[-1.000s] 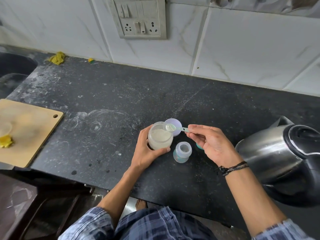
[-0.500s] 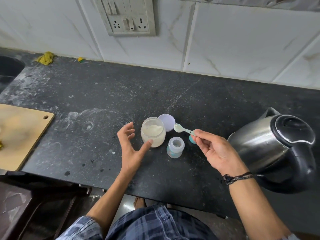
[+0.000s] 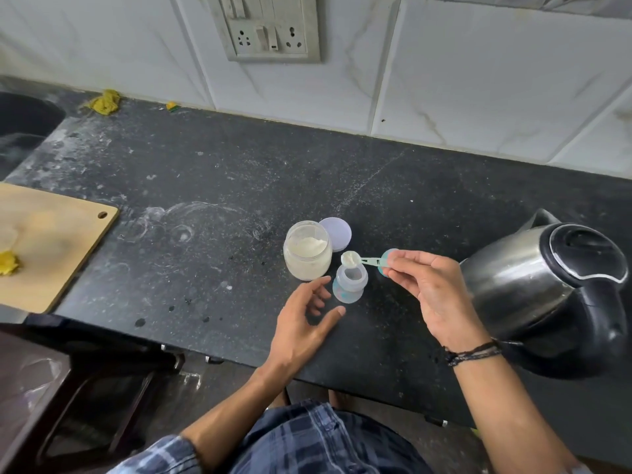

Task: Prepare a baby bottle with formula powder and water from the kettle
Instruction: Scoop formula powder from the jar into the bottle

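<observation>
While the right hand (image 3: pixel 431 295) pinches the handle of a small green scoop (image 3: pixel 362 260) between thumb and fingertips, the scoop's bowl, heaped with pale powder, hangs over the far rim of the baby bottle (image 3: pixel 349 285). The bottle stands upright and uncapped on the dark counter (image 3: pixel 222 186), just in front of the open jar of formula powder (image 3: pixel 307 254). Whether the two touch cannot be told. The jar's pale round lid (image 3: pixel 338 232) lies flat behind the jar, at its right side. A teal disc (image 3: pixel 388 256), partly hidden by the right fingers, lies on the counter to the right of the bottle.

The left hand (image 3: pixel 301 323) hovers just in front and to the left of the bottle, its fingers loosely spread and relaxed. It holds nothing and does not touch the bottle.

A steel kettle (image 3: pixel 533 285) with a black lid and handle stands at the right, near the right hand, its spout turned toward the wall. A wooden cutting board (image 3: pixel 54 241) lies at the far left with a yellow scrap (image 3: pixel 7 263) on it. A socket plate (image 3: pixel 270 29) is set in the tiled wall behind.
</observation>
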`<act>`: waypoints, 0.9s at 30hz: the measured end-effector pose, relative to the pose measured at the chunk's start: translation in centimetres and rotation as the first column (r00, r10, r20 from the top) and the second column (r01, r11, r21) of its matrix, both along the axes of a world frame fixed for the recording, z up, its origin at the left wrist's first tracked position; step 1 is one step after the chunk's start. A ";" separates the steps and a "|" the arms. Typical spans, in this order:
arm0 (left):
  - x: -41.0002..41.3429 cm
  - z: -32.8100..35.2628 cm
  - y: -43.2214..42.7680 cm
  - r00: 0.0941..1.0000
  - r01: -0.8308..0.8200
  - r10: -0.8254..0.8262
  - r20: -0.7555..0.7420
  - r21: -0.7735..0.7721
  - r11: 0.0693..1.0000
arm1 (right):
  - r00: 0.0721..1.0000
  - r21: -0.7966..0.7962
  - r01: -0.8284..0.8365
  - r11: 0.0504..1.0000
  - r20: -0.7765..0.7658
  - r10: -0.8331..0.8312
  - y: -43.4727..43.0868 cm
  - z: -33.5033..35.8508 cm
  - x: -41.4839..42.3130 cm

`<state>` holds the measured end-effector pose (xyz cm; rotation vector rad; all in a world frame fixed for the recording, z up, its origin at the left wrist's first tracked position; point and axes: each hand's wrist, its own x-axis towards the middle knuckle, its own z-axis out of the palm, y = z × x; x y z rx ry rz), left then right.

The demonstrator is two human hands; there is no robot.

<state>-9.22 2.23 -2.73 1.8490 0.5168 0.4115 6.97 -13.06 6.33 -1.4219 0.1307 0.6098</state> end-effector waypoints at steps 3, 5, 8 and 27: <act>0.5 -0.2 -0.2 0.998 0.004 -0.003 -0.060 0.020 1.000 | 0.997 -0.039 0.010 0.999 0.075 -0.007 -0.3 0.1 -0.4; 0.9 -0.2 -0.4 0.995 0.019 -0.016 -0.096 0.033 0.999 | 0.991 -0.067 0.025 0.997 0.129 -0.016 -0.6 0.1 -0.6; 1.4 0.0 -0.7 0.991 0.037 -0.029 -0.128 0.067 0.997 | 0.977 -0.114 0.040 0.993 0.212 -0.015 -1.2 0.0 -0.7; 4.4 0.5 -1.3 0.983 -0.008 -0.004 -0.182 -0.067 0.998 | 0.891 -0.226 0.052 0.973 0.451 0.057 -0.9 0.8 -1.4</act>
